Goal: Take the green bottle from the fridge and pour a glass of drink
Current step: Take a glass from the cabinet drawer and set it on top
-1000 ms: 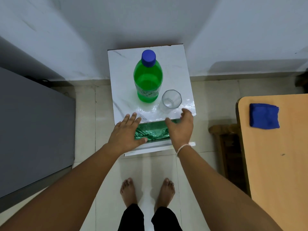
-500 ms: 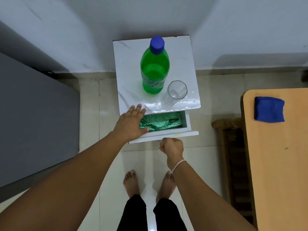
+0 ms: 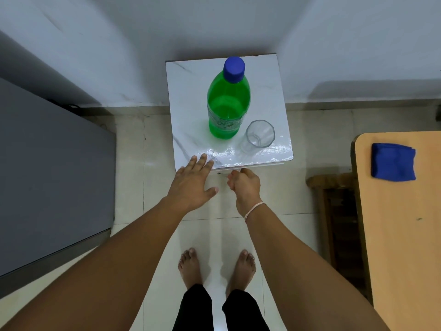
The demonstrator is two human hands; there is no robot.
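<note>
A green plastic bottle [image 3: 228, 106] with a blue cap stands upright on the white marble-look top of a small cabinet [image 3: 188, 91]. An empty clear glass [image 3: 259, 134] stands just right of the bottle's base, near the front edge. My left hand [image 3: 192, 185] lies flat with fingers spread on the front left corner of the cabinet top, holding nothing. My right hand [image 3: 244, 187] is curled into a loose fist against the front face just below the top's edge. The drawer is pushed in and its contents are hidden.
The grey fridge [image 3: 52, 173] fills the left side, its door closed. A wooden table [image 3: 403, 235] at the right carries a folded blue cloth [image 3: 392, 162]. A dark wooden stool [image 3: 334, 211] stands between table and cabinet. My bare feet are on the tiled floor.
The open drawer with the green bag has been pushed shut. My right hand left the top's edge, curled into a fist and moved in against the drawer front. My left hand stayed.
</note>
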